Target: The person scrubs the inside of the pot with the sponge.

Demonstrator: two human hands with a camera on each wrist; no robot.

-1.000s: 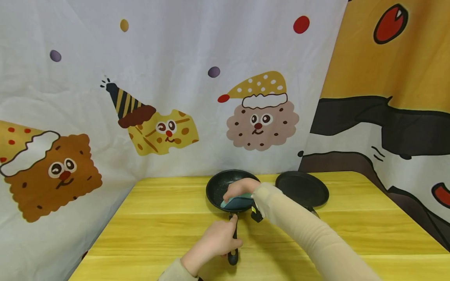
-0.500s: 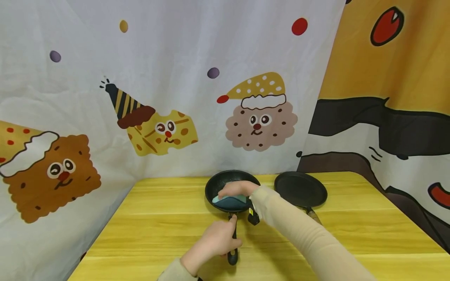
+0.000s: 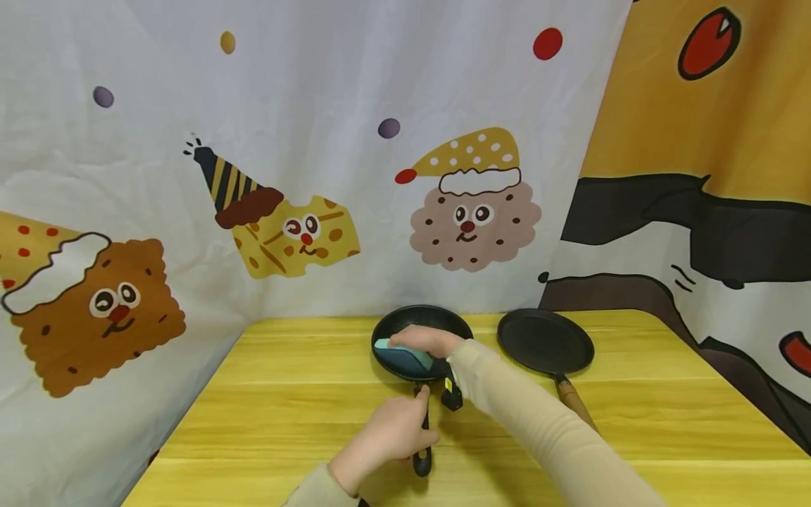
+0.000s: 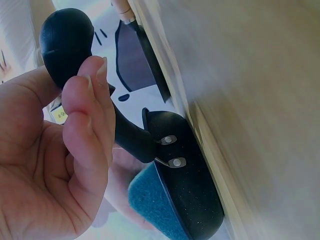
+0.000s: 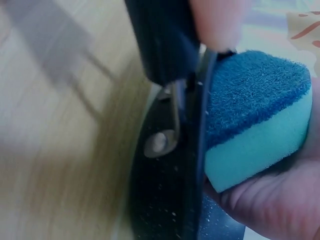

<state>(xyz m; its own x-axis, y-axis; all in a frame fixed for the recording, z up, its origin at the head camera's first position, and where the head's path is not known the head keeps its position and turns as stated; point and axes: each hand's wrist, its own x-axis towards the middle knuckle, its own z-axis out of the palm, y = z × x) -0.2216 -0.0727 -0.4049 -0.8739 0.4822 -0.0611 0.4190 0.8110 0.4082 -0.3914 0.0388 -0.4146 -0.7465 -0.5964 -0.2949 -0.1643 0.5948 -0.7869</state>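
Note:
A black frying pan (image 3: 415, 317) stands on the wooden table, its handle (image 3: 422, 462) toward me. My left hand (image 3: 394, 428) grips that handle, index finger stretched along it toward the pan; the left wrist view shows the fingers (image 4: 82, 107) curled about it. Inside the pan my right hand (image 3: 426, 339) holds a sponge (image 5: 260, 107), light green foam with a dark blue scouring layer. Tilted, the sponge leans at the pan's near left wall, scouring side facing me. Palm and fingers of the right hand (image 5: 285, 205) lie against the foam side; its fingertips are mostly hidden.
To the right on the wooden table (image 3: 291, 401) lies a flat black pan (image 3: 545, 341) with a wooden handle (image 3: 574, 403), partly covered by the right sleeve (image 3: 526, 415). A cartoon-printed curtain (image 3: 317, 105) hangs behind the table's far edge.
My right hand has slid the sponge leftward along the near side of the pan. The left hand and the frying pan have stayed put. More of the flat pan's handle shows.

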